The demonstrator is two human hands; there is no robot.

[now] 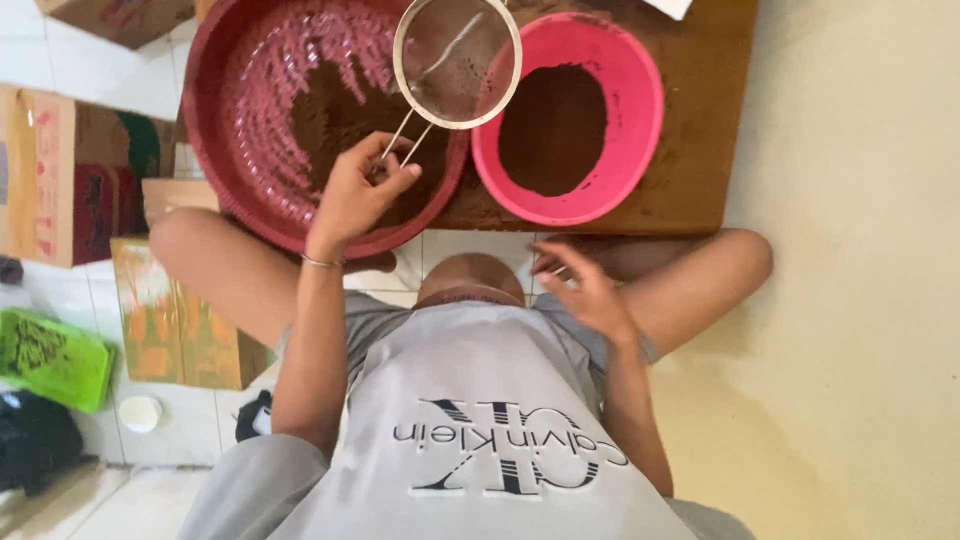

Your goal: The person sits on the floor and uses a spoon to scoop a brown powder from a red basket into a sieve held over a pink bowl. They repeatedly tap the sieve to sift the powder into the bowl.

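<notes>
Left grip [362, 187] clamped on sieve [457, 62] handle; right hand [590, 290] spread apart, empty.

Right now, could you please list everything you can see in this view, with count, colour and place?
sieve: one, round, metal mesh with pale rim, held above the two basins
large basin: one, dark red, upper left on the board, brown powder inside
small basin: one, bright pink, right of the large basin, brown powder inside
wooden board: one, brown, under the basins
cardboard boxes: several, brown and printed, at left
green packet: one, lower left on the tiled floor
white lid: one, small, lower left
bracelet: one, thin, on the left wrist
left hand: grips the sieve handle
right hand: open, blurred, holding nothing
</notes>
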